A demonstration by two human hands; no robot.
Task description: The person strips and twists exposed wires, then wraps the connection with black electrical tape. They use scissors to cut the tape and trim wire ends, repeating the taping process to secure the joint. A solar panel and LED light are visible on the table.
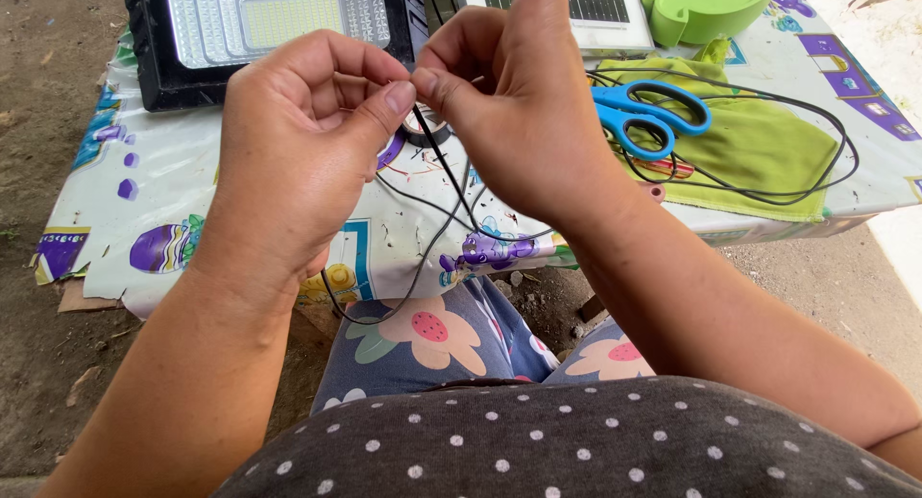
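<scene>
Head view: both hands raised together over the counter (144, 186) edge, thumbs and forefingers meeting at one spot on a thin black cable (444, 176). Left hand (303, 143) pinches it from the left, thumb tip pressed down on the cable. Right hand (514, 104) pinches from the right, fingers curled; both are clamped on the cable. Pinch points nearly touch, so the short stretch between them is held taut and steady for fine work. What exactly sits between the fingertips is hidden.

Below the hands the cable hangs in a slack loop toward the lap, crossing the counter's front edge. More of it runs right, looping over a green cloth (768, 152).

Blue-handled scissors (648, 114) lie on that cloth, just right of the right hand, within easy reach. A roll of black tape (425, 128) peeks out on the counter directly under the hands. Black LED floodlight (264, 27) sits at the far left, a small solar panel (595, 8) behind the right hand, a green plastic thing (706, 8) at far right. Counter is covered by a printed cartoon sheet.
</scene>
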